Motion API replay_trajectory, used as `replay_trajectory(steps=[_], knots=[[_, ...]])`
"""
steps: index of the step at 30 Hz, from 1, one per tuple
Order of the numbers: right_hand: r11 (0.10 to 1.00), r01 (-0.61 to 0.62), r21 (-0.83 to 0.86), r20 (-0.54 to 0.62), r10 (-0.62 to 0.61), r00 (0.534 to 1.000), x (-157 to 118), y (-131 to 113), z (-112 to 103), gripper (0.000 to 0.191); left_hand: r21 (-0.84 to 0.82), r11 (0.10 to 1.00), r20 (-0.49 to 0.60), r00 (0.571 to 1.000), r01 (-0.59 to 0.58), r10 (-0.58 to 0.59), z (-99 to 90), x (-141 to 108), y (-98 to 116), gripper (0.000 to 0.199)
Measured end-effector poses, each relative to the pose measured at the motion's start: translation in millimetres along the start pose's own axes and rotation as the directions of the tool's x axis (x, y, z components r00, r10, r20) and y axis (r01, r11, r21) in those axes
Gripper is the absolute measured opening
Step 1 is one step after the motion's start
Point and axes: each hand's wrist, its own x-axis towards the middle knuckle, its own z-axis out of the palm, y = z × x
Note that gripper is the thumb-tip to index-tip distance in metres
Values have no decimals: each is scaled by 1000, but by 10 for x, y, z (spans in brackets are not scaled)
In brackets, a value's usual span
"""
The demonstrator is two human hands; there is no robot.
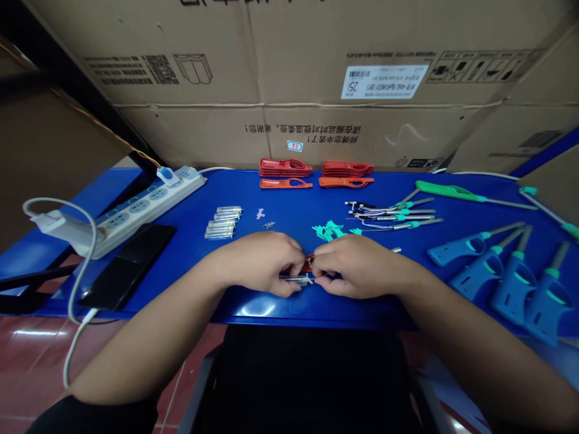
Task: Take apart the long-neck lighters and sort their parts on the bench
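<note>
At the table's front edge, my left hand (271,262) is closed on a small clear lighter fuel tank (302,279) lying sideways, its nozzle end pointing right. Fingers of my right hand (355,265) are pinched together at that nozzle end; whatever small piece they grip is hidden. Between the hands shows part of a red lighter shell (309,261), mostly covered by my fingers. Just beyond my right hand lies a pile of small mint-green plastic parts (329,230). Past my left hand are small metal pins (269,226) and little pale clips (260,214).
Clear tanks (223,223) lie in a row at left, near a phone (128,265) and power strip (149,208). Red shell stacks (284,167) stand at back. Metal lighter tubes with wires (407,218), a green lighter (450,191) and blue lighters (479,274) occupy the right.
</note>
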Motion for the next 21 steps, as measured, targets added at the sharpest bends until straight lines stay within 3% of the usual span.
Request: replay_trajectory(steps=[5,10,21], knots=[[998,-42,-55,10,43,999,4,33,21,13,13,1000,-9,1000,25,-24,-54,-44,-49,13],[999,-39,-7,-145,37,989,33,-5,49,25,12,999,-63,998,31,-30,-75,-54,-67,12],[992,-112,-60,-330,86,940,106,-55,153,19,54,994,-149,985,100,-91,-17,28,2,15]])
